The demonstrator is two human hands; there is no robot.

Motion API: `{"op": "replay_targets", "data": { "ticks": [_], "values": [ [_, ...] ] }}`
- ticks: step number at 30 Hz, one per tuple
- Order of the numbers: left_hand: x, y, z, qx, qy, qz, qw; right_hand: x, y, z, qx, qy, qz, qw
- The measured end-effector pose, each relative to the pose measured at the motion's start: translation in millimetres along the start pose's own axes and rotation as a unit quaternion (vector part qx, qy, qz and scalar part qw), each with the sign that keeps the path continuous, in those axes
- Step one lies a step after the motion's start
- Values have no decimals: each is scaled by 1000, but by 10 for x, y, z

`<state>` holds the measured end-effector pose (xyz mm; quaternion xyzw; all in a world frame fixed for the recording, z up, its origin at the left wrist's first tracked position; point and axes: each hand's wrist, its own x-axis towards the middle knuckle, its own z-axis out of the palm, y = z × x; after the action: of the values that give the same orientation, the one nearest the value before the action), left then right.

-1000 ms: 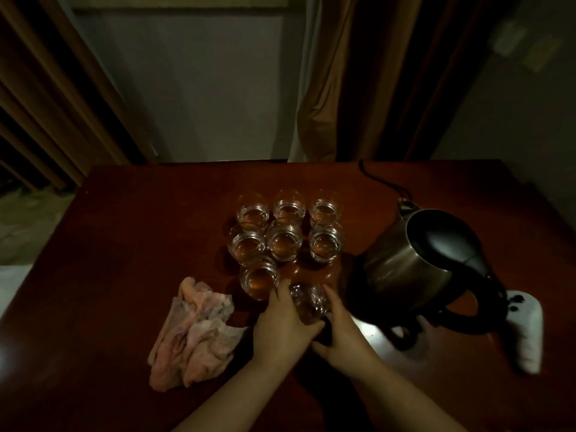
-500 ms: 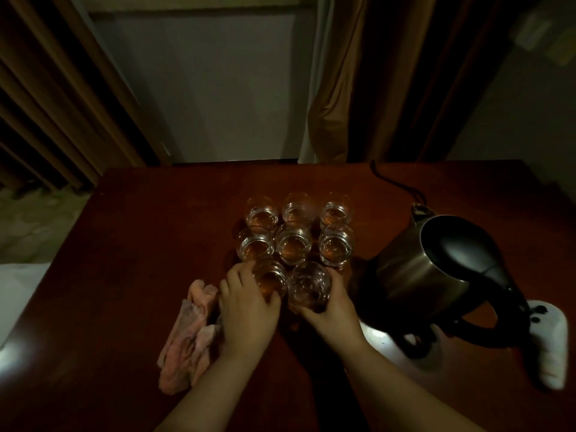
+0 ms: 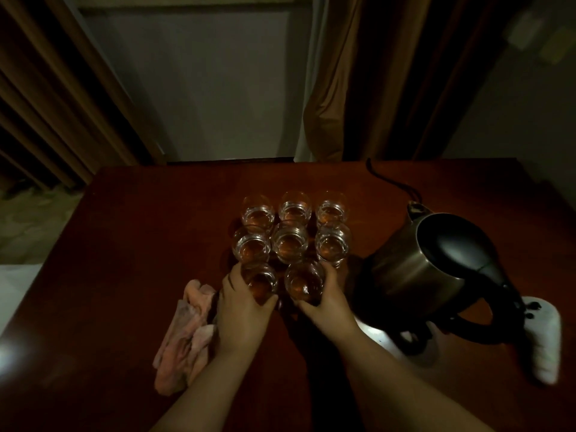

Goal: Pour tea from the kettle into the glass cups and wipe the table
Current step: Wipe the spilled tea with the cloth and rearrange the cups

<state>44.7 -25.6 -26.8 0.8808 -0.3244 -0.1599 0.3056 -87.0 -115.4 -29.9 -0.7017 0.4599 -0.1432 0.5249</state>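
A: On the dark red-brown table (image 3: 131, 275), eight glass cups stand in a tight cluster, all holding amber tea. Far row of three (image 3: 294, 207), middle row of three (image 3: 290, 246), near row of two.

B: Hands?

A: Left hand (image 3: 241, 310) has its fingers curled round the near-left cup (image 3: 260, 280). Right hand (image 3: 327, 302) has its fingers wrapped round the near-right cup (image 3: 304, 280). Both cups sit on the table, just beside the middle row; whether they touch it, I cannot tell.

B: Kettle?

A: Steel kettle (image 3: 414, 272) with a black lid stands on its base to the right of the cups, near them but apart, handle toward the near right. A black cord (image 3: 386, 179) trails from it to the far edge. A white object (image 3: 544, 341) lies just beside the handle; too blurred to name.

B: Cloth?

A: Crumpled pink cloth (image 3: 184, 332) lies near-left, partly under the left wrist.

B: Surface and room?

A: Glossy wood; bright glare patches beside the kettle base and at the near-left edge. Dim light. Grey wall (image 3: 202, 88) behind, brown curtain (image 3: 358, 88) hanging right of centre, wooden slats (image 3: 40, 98) at left.
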Motion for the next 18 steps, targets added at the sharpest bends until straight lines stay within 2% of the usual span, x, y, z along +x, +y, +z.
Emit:
{"op": "replay_targets", "data": {
  "ticks": [3,5,6,8,9,11,13,18],
  "values": [
    [-16,-51,-49,-1,-16,6,1000,-44,16,-39,-5,-31,-5,999],
    [-49,-101,-157,23,-13,17,1000,-129,90,-76,-11,-7,-1,1000],
    [-77,-143,-243,40,14,16,999,-195,121,-108,-8,16,9,1000],
    [-147,-386,-395,55,62,-28,996,-359,181,-177,0,60,31,998],
    [-198,-518,-456,64,54,-73,994,-447,212,-206,0,75,35,997],
    [-343,-720,-461,101,-27,-99,989,-603,276,-238,-8,91,40,995],
    [-531,-789,-350,122,-100,-73,985,-711,338,-250,-22,100,42,994],
    [-871,-630,-122,143,-217,4,966,-863,489,-266,-37,118,61,990]
  ]
}}
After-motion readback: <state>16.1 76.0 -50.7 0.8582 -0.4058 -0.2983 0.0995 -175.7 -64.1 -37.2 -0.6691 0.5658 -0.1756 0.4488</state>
